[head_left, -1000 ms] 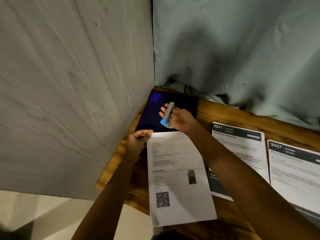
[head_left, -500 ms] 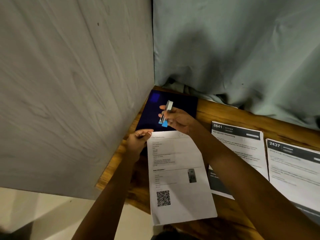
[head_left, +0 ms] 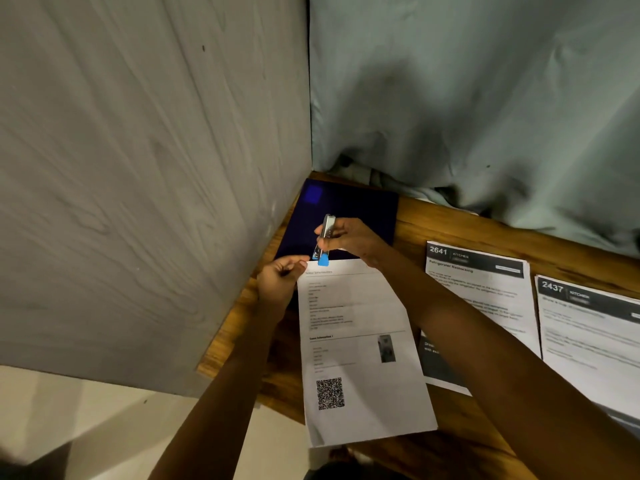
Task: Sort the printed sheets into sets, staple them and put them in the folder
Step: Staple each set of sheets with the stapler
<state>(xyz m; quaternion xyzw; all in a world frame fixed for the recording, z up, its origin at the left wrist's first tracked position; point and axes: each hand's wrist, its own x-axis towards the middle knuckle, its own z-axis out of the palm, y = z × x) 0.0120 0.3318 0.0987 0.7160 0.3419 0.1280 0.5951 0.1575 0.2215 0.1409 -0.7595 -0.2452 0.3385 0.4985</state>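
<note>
So that the pages likely cannot slip under the staple, the left hand (head_left: pixel 280 282) pinches the top-left corner of the QR-coded set (head_left: pixel 360 358) on the desk (head_left: pixel 467 223), fingers (head_left: pixel 294 264) clamped on paper. The right hand (head_left: pixel 353 239), curled round the stapler (head_left: pixel 325 237), holds its blue nose at that set's top edge. The folder (head_left: pixel 363 209) lies just beyond the set, and the numbered sheets (head_left: pixel 485 296) lie to the right of it.

- The folder (head_left: pixel 363 209) lies in the table's (head_left: pixel 450 223) far left corner, with the panel (head_left: pixel 138 168) on its left and the cloth (head_left: pixel 467 98) behind.
- The near sheet (head_left: pixel 360 375) lies in front of the folder, its top edge overlapping it.
- The middle sheet (head_left: pixel 485 299) lies to its right, with the right sheet (head_left: pixel 588 334) just beside that one.
- The stapler (head_left: pixel 325 233), in the right hand (head_left: pixel 353 237), is over the near sheet's top edge.
- The left hand (head_left: pixel 280 282) holds that sheet's top left corner.
</note>
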